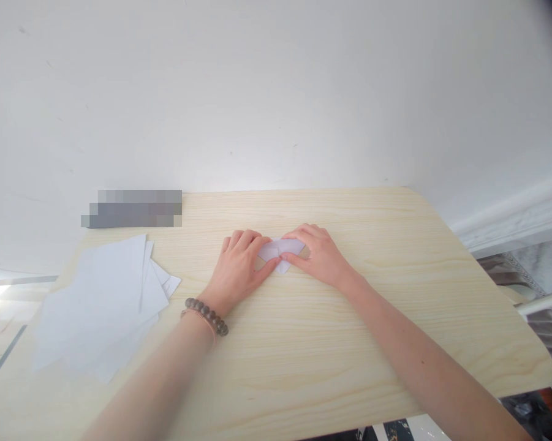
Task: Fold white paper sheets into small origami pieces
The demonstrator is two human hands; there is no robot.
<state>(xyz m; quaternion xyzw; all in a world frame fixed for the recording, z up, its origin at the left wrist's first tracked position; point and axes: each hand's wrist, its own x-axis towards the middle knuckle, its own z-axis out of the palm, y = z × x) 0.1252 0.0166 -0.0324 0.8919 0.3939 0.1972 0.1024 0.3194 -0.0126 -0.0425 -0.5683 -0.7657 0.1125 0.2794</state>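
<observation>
A small folded piece of white paper (282, 248) lies at the middle of the wooden table, with creased flaps that come to a point toward me. My left hand (241, 263) grips its left side, thumb on the near flap and forefinger at the far edge. On the right side, my right hand (319, 254) holds the paper the same way, its thumb close to the left thumb tip. A beaded bracelet (206, 313) circles my left wrist. Parts of the paper's two ends are hidden under my fingers.
Loose white sheets (101, 300) lie in a spread pile at the table's left. Behind them a pixelated dark object (135, 211) stands near the wall (266, 92). The table (395, 245) has a rounded right corner; dark and white items (395, 430) show below its near edge.
</observation>
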